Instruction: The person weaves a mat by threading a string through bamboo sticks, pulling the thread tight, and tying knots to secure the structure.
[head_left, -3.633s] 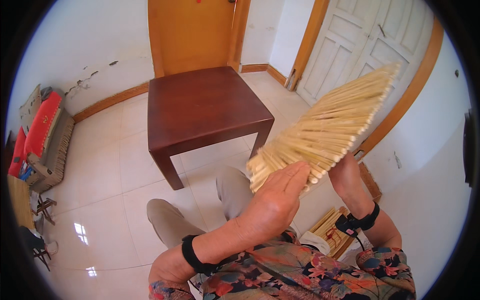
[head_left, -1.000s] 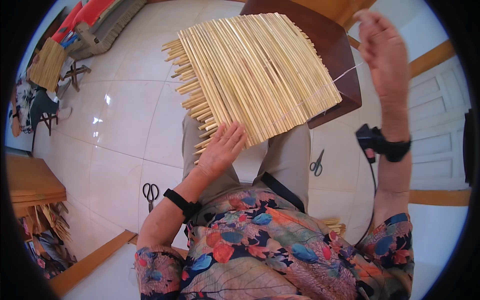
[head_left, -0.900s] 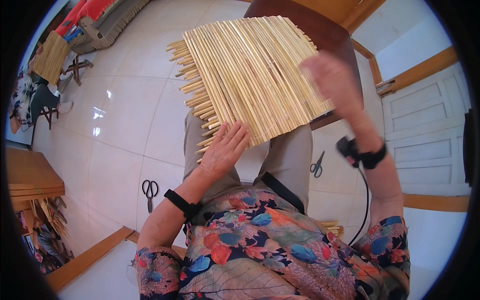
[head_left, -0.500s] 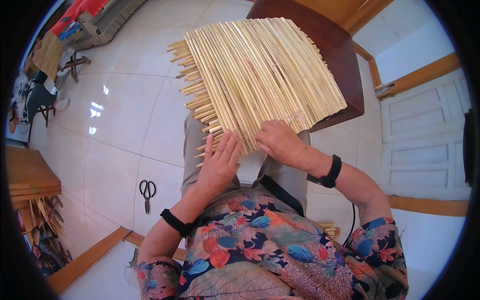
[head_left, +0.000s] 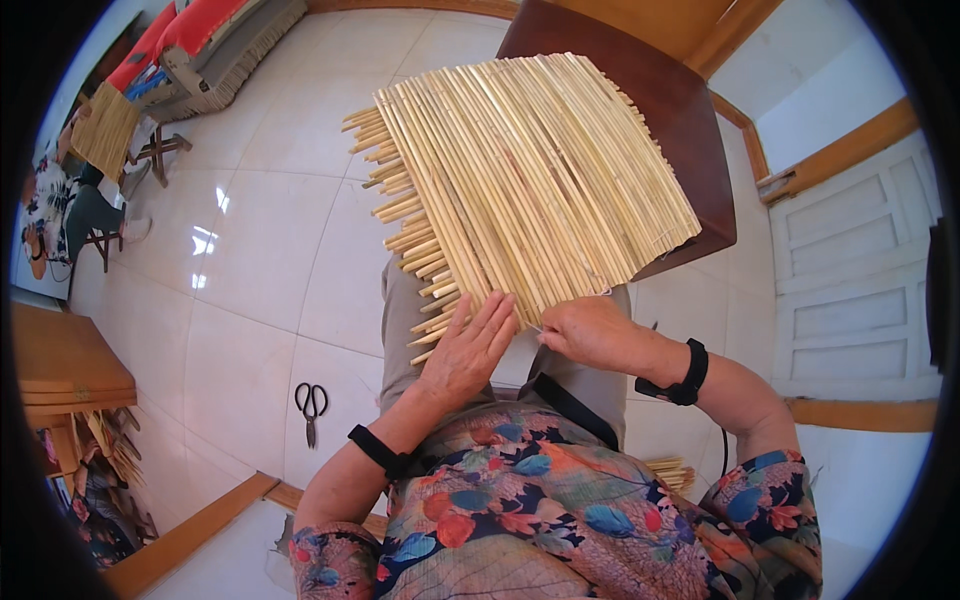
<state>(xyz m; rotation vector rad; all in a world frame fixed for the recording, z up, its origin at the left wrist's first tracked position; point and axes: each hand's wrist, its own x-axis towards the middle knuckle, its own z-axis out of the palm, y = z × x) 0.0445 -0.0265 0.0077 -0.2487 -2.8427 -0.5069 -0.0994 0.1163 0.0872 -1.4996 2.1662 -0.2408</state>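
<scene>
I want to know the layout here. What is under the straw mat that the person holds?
Under the straw mat show the person's lap, a dark wooden table and white floor tiles. Both hands, left hand and right hand, touch its near edge. The rest beneath is covered.

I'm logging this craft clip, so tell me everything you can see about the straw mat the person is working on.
The straw mat is a flat panel of pale yellow reed-like stalks lying side by side. Its left edge is ragged, with stalk ends jutting out unevenly; the right edge looks even. It rests tilted over the person's lap, its far part overlapping the dark brown wooden table. The left hand lies flat on its near edge, and the right hand touches the near edge beside it, fingers curled.
</scene>
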